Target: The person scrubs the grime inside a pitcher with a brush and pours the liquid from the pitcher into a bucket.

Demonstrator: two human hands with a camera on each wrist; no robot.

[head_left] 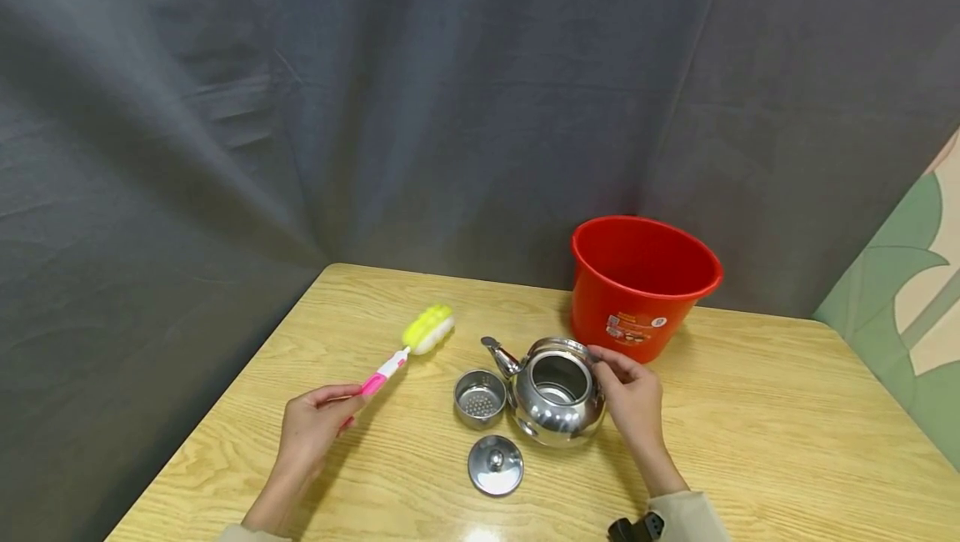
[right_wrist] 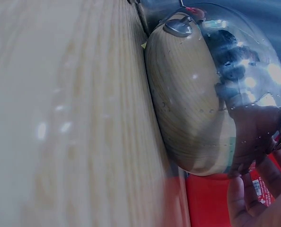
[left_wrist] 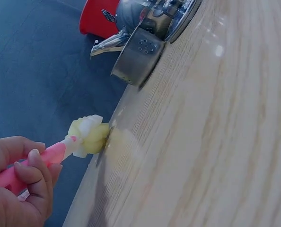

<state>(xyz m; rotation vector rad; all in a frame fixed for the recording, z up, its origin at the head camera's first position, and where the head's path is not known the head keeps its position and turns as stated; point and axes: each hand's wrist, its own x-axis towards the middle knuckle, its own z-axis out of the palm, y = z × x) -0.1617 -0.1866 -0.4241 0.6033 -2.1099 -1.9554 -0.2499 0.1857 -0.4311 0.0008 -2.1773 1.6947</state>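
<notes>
Head view, items on the desk (head_left: 757, 434): one steel kettle (head_left: 557, 420), unlidded, its mouth exposed, placed in front of the red bucket (head_left: 609, 308). One perforated strainer (head_left: 481, 400), set close beside the kettle, near the spout (head_left: 502, 358). One lid (head_left: 496, 466), laid nearer the wearer. One brush (head_left: 391, 364), its pink handle grasped by the fingers of the left hand (head_left: 312, 425), its yellow-and-white sponge head (head_left: 428, 330) well apart from the kettle. Kettle gripped, on the side away from the spout, by the fingers of the right hand (head_left: 632, 392).

Step in hand, as judged: brush readied, kettle steadied for scrubbing. Next move, by the same judgement: sponge head to be raised and aligned with the mouth, kettle to be held firm.

Obscured: whether kettle handle or rim is gripped cannot be told; contact between sponge head and desk uncertain. Left wrist view: kettle and bucket cut off above. Right wrist view: mouth not shown, right hand cropped.
</notes>
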